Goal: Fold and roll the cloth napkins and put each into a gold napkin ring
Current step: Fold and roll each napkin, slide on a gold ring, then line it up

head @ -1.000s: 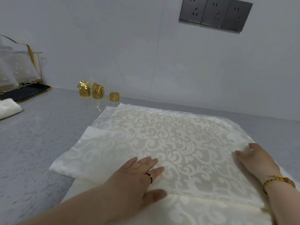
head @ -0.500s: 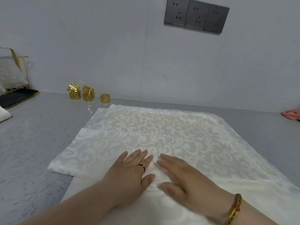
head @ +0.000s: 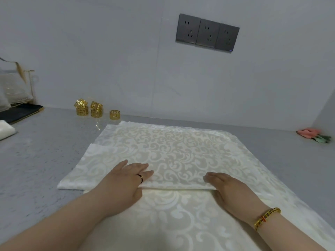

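I have a cream damask cloth napkin with a scrolling leaf pattern (head: 168,156) spread on the grey speckled stone counter (head: 41,160), lying on top of a second cream patterned cloth (head: 181,220) that runs toward the counter's near edge. My left hand (head: 125,183) lies flat on the napkin, fingers spread open and pressing down near its folded near edge, gripping nothing; a dark band ring (head: 140,177) sits on one finger. My right hand (head: 230,189) rests at the same fold just to the right, fingers extended and laid together along the edge, palm down; I cannot tell whether the fingertips tuck under the fabric. A gold beaded bracelet (head: 267,218) circles my right wrist. Near the back edge of the counter, against the wall toward the left, stand the gold fretwork napkin rings (head: 96,110), some stacked two high and one alone beside them. At the far left sit a black tray with a gold rim (head: 20,112) and a white folded cloth (head: 5,131). In the back right corner lies a pink artificial flower with green leaves (head: 313,134). Three dark grey wall sockets (head: 207,33) are set in the wall above.
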